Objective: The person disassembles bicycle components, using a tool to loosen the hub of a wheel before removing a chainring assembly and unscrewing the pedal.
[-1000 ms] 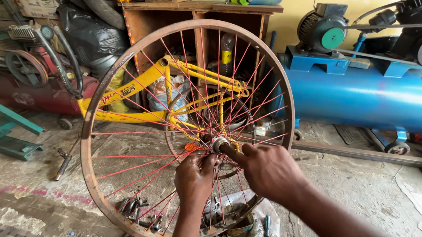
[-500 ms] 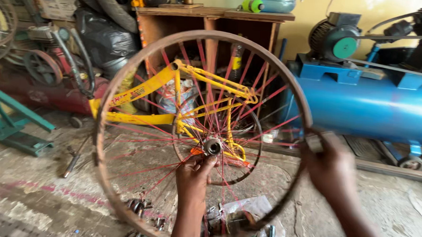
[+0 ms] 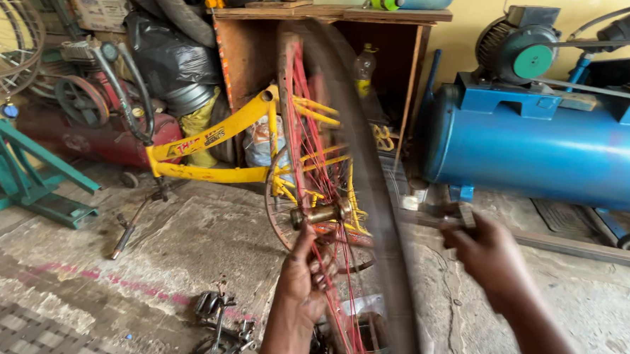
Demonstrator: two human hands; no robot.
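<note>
At nine o'clock from the wheel we see the green metal stand (image 3: pixel 24 178) and, behind it, the red compressor tank (image 3: pixel 83 135); nearer the middle the yellow bicycle frame (image 3: pixel 210 148) leans against the wooden cabinet (image 3: pixel 321 36). In the centre stands the bicycle wheel (image 3: pixel 328 199) with its red spokes, and here lies the change: a second ago its rim faced us as a full circle, half a second ago it was still broad, and now it is turned nearly edge-on to us and blurred. We judge from this that the wheel is being swung round on its axle so that its other side comes to hand. Our left hand (image 3: pixel 303 283) sits at six o'clock below the hub (image 3: pixel 320 214), fingers curled among the spokes and closed about the wheel just under the hub, bearing it much as before. At three o'clock from the hub our right hand (image 3: pixel 492 259) has left the hub, where it worked a second ago, and the rim, which it gripped half a second ago; it is now apart from the wheel, smeared by motion, fingers bent around what seems a small dark tool (image 3: pixel 462 217), though we cannot tell this surely. Behind it at two o'clock lies the blue compressor tank (image 3: pixel 542 155).
</note>
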